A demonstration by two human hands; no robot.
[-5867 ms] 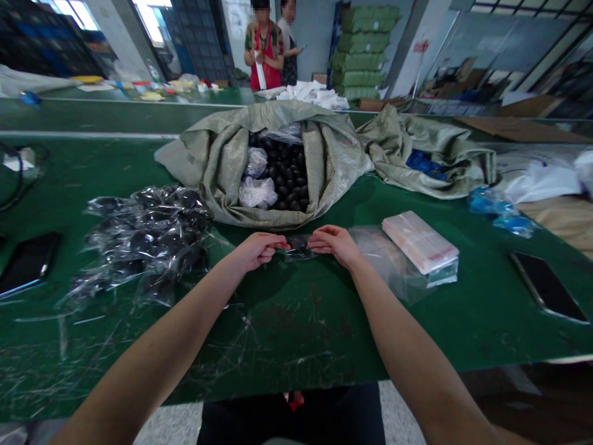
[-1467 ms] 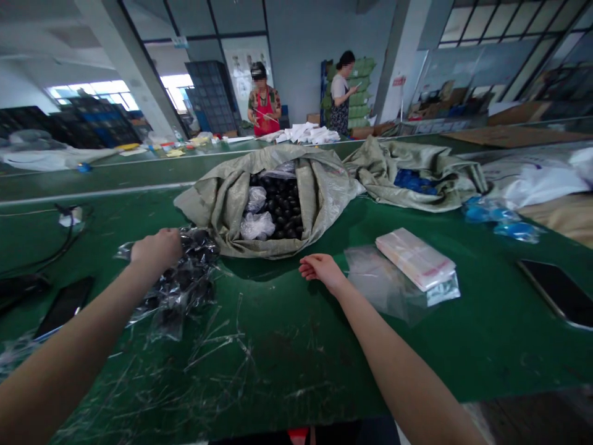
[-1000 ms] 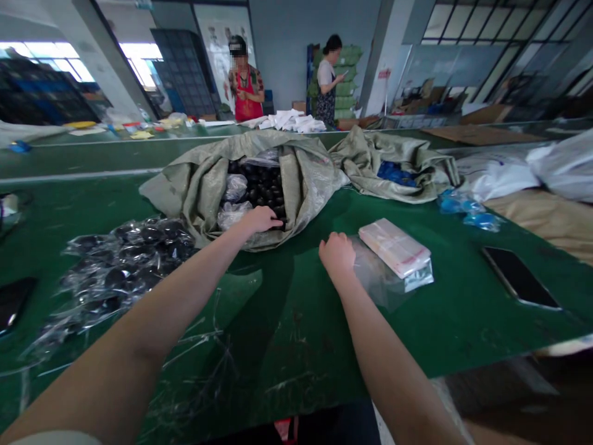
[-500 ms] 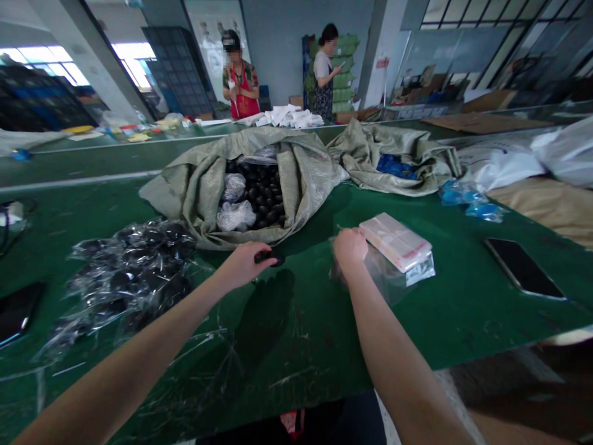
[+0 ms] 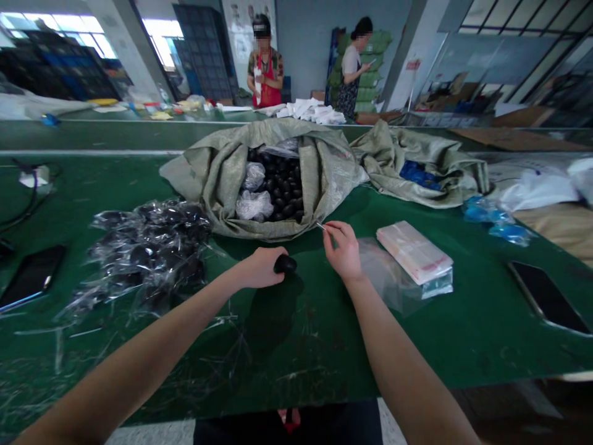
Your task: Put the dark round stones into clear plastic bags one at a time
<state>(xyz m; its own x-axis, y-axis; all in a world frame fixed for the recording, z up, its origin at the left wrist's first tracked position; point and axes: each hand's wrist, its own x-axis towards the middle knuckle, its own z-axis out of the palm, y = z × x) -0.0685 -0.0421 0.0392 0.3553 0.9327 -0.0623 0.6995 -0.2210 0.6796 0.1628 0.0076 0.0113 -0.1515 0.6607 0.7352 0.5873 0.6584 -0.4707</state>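
My left hand [image 5: 264, 267] is closed round a smooth black egg-shaped piece [image 5: 286, 264] just above the green table. Pinched between the thumb and fingertips of my right hand [image 5: 343, 249] is a thin pale strip [image 5: 320, 226], too small to make out well. A large woven sack [image 5: 222, 173] lies open in front of both hands, full of similar black pieces [image 5: 281, 185] with some crumpled clear plastic. Beside my right wrist is a loose clear bag [image 5: 384, 278], next to a stack of flat plastic bags [image 5: 412, 247].
Black pieces wrapped in clear plastic [image 5: 152, 247] are heaped at the left. One phone [image 5: 32, 275] lies far left, another phone [image 5: 546, 296] far right. A second sack [image 5: 445, 167] holds blue items. Two people stand beyond the table.
My right hand has left the clear bag by the stack and moved left, now pinching a pale strip. The black piece in my left hand has turned; the view has shifted.
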